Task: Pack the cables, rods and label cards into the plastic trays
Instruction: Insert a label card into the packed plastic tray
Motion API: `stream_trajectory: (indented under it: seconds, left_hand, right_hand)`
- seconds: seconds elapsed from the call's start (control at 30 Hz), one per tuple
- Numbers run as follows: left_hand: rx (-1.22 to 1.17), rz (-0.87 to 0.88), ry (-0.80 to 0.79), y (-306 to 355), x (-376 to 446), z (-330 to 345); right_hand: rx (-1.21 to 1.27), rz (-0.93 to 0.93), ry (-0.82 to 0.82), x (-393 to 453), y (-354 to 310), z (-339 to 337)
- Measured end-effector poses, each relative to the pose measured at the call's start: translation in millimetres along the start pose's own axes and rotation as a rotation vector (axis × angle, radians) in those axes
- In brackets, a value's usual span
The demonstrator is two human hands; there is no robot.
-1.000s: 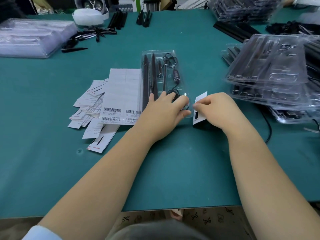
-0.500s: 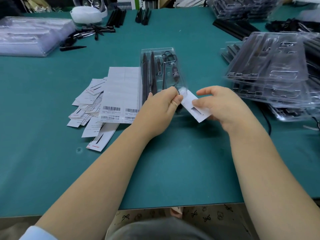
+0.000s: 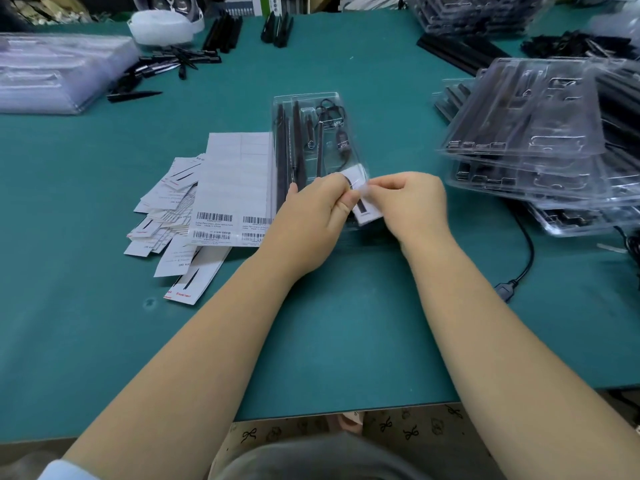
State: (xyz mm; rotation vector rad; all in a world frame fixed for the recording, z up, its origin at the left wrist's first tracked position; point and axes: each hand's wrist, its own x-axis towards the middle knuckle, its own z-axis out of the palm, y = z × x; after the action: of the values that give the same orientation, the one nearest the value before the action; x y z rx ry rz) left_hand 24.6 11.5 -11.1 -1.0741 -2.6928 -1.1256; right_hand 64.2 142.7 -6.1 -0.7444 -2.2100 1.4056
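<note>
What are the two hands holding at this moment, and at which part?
Both hands hold one small label card over the near end of the tray. The left hand and right hand pinch its upper end; its lower end hangs free.

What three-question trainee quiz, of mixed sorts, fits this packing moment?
1. True or false: the clear tray in front of the person already holds black rods.
2. Multiple choice: the small label card is held by A) the left hand only, B) both the left hand and the right hand, C) neither hand.
3. Fill in: the barcode sheet lies on the tray's ____ side, as the person sees it.

Key: 1 true; 2 B; 3 left.
</note>
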Motion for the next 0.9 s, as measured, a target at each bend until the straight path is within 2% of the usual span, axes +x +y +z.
stream_trajectory:
  seconds: [0.13, 0.27, 0.33, 0.47, 0.63, 0.7, 0.9]
  left_hand:
    - [-0.012, -0.004, 0.017, 0.1, -0.6, -1.5]
    - [-0.011, 0.000, 0.018, 1.4, -1.0, -1.4]
    - [-0.016, -0.002, 0.011, 1.4, -1.2, -0.6]
    - [-0.020, 0.000, 0.026, -1.5, -1.0, 0.2]
    - [-0.031, -0.002, 0.028, -1.6, -1.0, -0.3]
    - [-0.029, 0.009, 0.028, -2.0, -1.4, 0.2]
    - [0.006, 0.027, -0.003, -1.6, -0.7, 1.8]
  right_hand:
    - [0.154, 0.080, -0.055, -12.0, -5.1, -34.1]
    - [0.114, 0.152, -0.173, -19.1, -6.5, -60.5]
    - [0.143, 0.188, -0.241, -18.0, -7.2, -58.4]
    - [0.173, 0.203, -0.271, -16.5, -5.0, -51.1]
    - [0.084, 0.166, -0.339, -13.0, 3.0, -50.2]
    - [0.078, 0.136, -0.320, -12.9, 2.7, -45.8]
    - [0.355, 0.153, -0.152, -13.9, 1.2, -26.6]
